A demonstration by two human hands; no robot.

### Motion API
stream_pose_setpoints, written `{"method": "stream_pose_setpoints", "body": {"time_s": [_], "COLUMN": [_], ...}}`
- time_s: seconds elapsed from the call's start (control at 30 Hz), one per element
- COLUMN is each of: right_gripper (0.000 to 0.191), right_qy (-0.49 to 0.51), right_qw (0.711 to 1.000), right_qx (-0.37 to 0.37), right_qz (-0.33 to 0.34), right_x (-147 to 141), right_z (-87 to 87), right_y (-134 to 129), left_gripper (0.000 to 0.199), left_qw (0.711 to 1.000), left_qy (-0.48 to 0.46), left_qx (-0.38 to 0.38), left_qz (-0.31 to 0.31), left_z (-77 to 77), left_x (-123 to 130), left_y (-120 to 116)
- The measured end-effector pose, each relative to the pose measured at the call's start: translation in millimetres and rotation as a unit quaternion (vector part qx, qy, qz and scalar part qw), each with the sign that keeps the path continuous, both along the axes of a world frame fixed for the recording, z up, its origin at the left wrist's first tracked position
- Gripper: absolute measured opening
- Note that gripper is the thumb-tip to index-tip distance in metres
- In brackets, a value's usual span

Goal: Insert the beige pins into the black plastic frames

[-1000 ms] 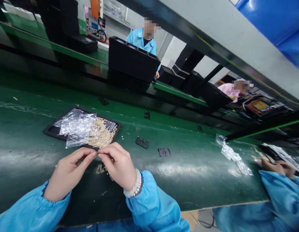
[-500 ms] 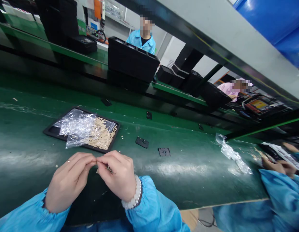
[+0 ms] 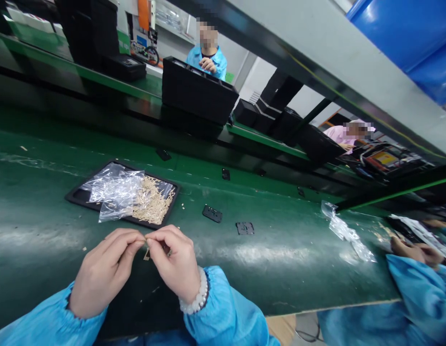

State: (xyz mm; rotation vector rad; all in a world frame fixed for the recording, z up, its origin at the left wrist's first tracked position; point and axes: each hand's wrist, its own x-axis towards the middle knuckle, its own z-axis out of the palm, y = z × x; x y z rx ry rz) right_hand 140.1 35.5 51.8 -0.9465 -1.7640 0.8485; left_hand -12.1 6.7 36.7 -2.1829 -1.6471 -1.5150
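Note:
In front of the tray, my left hand (image 3: 104,271) and my right hand (image 3: 177,264) meet with thumbs and forefingers pinched together. A small beige piece (image 3: 147,254) sticks out below the right fingertips; it looks flat with an opening in it. The fingers hide most of what they hold. Just beyond my hands lies a black tray (image 3: 73,195), with many thin beige pieces (image 3: 155,204) heaped in its right half. Clear plastic bags (image 3: 117,192) lie over its left half.
Two flat black plastic parts, one nearer (image 3: 245,228) and one farther (image 3: 212,213), lie right of the tray. A clear bag (image 3: 347,230) lies farther right, near a co-worker's hands (image 3: 415,251). Black bins (image 3: 197,91) stand beyond, with other people behind.
My fingertips have shifted slightly, and more of the small beige piece shows below them. The person across has raised a hand above the black bin.

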Motion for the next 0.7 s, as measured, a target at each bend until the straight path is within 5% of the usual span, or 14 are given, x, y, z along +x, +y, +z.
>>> {"method": "stream_pose_setpoints", "body": {"time_s": [0.13,0.3,0.43,0.57,0.63,0.7], "right_gripper": [0.017,0.017,0.011,0.013,0.019,0.021], "right_qy": [-0.042,-0.067,0.058,0.198,0.205,0.149], "right_qw": [0.998,0.987,0.996,0.937,0.930,0.955], "right_qx": [0.049,0.136,-0.032,-0.288,-0.305,-0.252], "right_qz": [0.016,-0.046,-0.052,-0.002,-0.016,-0.047], "right_x": [5.1,-0.7,-9.1,-8.6,-3.9,1.5], "right_z": [3.1,1.2,-3.7,-6.3,-5.4,-3.2], "right_y": [1.0,-2.1,-3.4,2.8,12.4,28.3], "left_gripper": [0.013,0.012,0.011,0.012,0.013,0.013], "left_qw": [1.000,0.998,0.997,1.000,0.999,0.998], "left_qy": [0.012,0.056,0.071,0.020,-0.008,-0.023], "left_qx": [0.009,0.032,0.027,-0.016,-0.042,-0.061], "left_qz": [-0.004,0.002,0.007,0.011,0.014,0.013], "left_z": [4.7,3.8,-1.2,-2.2,-1.9,-2.4], "left_x": [-3.5,-0.2,6.0,7.8,5.7,2.7], "left_y": [-1.1,-2.1,-0.6,2.5,4.1,6.1]}}
